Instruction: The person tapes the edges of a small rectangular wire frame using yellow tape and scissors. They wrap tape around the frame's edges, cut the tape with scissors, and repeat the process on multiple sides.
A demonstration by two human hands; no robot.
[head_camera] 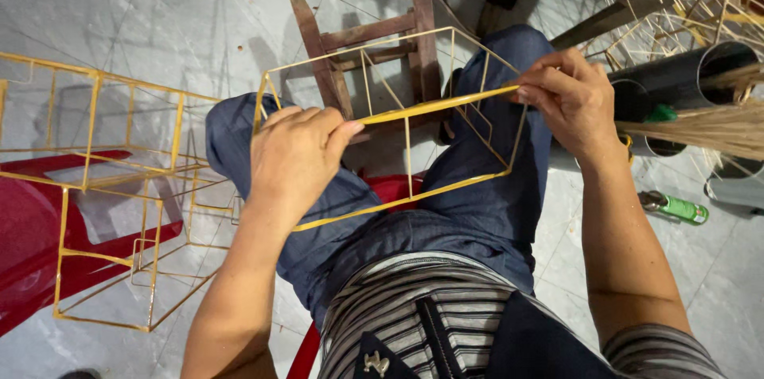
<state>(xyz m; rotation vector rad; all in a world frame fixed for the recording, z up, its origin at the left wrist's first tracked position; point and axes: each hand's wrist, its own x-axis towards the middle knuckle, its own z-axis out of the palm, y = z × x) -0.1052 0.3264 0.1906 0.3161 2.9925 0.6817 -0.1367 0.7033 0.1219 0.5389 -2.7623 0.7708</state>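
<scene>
1. Frame (398, 120) of thin yellow bamboo sticks, box-shaped, resting across the person's lap above blue trousers.
2. Left hand (296, 154), closed over the frame's near-left corner, thumb on the top stick.
3. Right hand (567, 99), fingers pinched on the stick's far end.
4. Wooden stool (374, 37) behind the frame.
5. Finished frames (119, 188) on the floor at left.
6. Black tubes (676, 80) with sticks at right.
</scene>
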